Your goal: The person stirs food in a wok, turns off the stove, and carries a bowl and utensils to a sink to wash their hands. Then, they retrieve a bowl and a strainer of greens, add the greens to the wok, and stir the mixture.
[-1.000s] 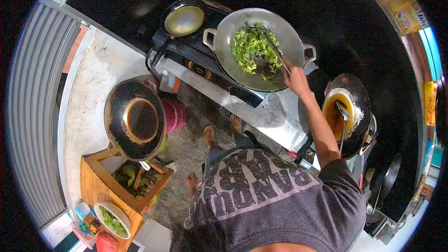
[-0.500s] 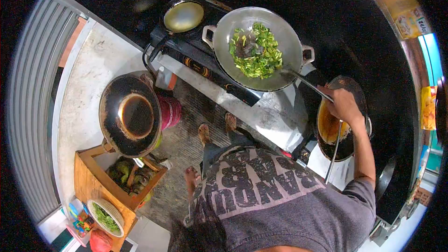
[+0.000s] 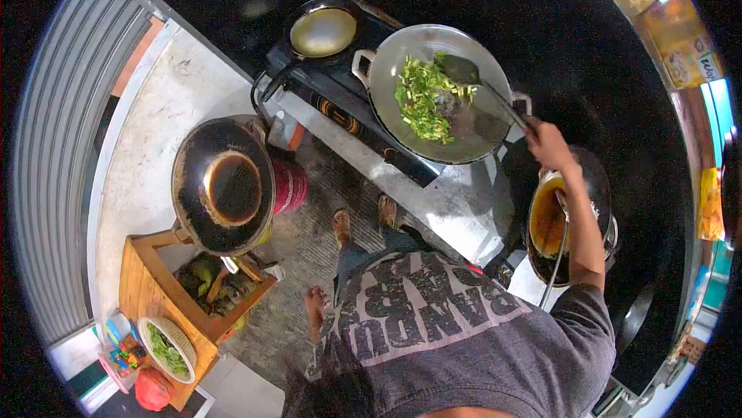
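My right hand (image 3: 550, 147) is closed round the handle of a long metal spatula (image 3: 506, 107), whose dark blade is in the upper part of a large silver wok (image 3: 481, 138). Chopped greens (image 3: 421, 101) lie in the wok's left half, touching the blade at their upper right, with a small dark patch at their lower right. My left hand (image 3: 315, 300) hangs low beside my body, fingers partly visible and loosely apart, with nothing seen in it.
A small pan (image 3: 325, 31) stands on the stove at left of the wok. A pan of brown liquid (image 3: 547, 225) with a ladle (image 3: 558, 246) is below my right forearm. A dark wok (image 3: 185, 194), wooden crate (image 3: 151, 286) and basket of greens (image 3: 166, 350) are at left.
The spatula blade has moved from the wok's lower right to its upper part. The greens have shifted left, baring the wok's right side. The whole view has shifted slightly.
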Tool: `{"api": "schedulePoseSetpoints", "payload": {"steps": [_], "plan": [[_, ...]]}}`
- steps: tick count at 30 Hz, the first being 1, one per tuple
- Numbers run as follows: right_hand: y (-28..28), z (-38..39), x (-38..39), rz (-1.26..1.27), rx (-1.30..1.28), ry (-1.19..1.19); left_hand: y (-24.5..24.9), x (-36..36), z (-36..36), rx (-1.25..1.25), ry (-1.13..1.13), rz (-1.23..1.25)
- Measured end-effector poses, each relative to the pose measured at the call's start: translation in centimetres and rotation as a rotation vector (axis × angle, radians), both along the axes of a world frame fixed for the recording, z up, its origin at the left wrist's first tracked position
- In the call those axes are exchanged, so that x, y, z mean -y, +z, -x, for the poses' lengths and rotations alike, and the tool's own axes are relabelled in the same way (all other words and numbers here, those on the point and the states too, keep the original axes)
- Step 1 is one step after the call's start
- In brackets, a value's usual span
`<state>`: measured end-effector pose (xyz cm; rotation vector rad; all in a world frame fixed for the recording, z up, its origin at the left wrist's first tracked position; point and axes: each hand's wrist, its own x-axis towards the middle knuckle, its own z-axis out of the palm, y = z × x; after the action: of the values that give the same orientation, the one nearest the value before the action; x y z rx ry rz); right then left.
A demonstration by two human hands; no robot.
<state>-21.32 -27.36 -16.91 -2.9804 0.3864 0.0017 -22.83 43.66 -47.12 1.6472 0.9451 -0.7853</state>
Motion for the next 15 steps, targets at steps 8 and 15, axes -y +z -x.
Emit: {"api": "schedulePoseSetpoints", "payload": {"steps": [8,15], "plan": [[6.8,-4.8,3.2,-0.515,-0.532,-0.511,-4.8,-7.7,4.4,0.017,0.648,0.917],[1.5,-8.2,8.5,-1.123,-0.610,-0.621,-6.9,-7.5,6.0,0.080,0.332,1.878]]}}
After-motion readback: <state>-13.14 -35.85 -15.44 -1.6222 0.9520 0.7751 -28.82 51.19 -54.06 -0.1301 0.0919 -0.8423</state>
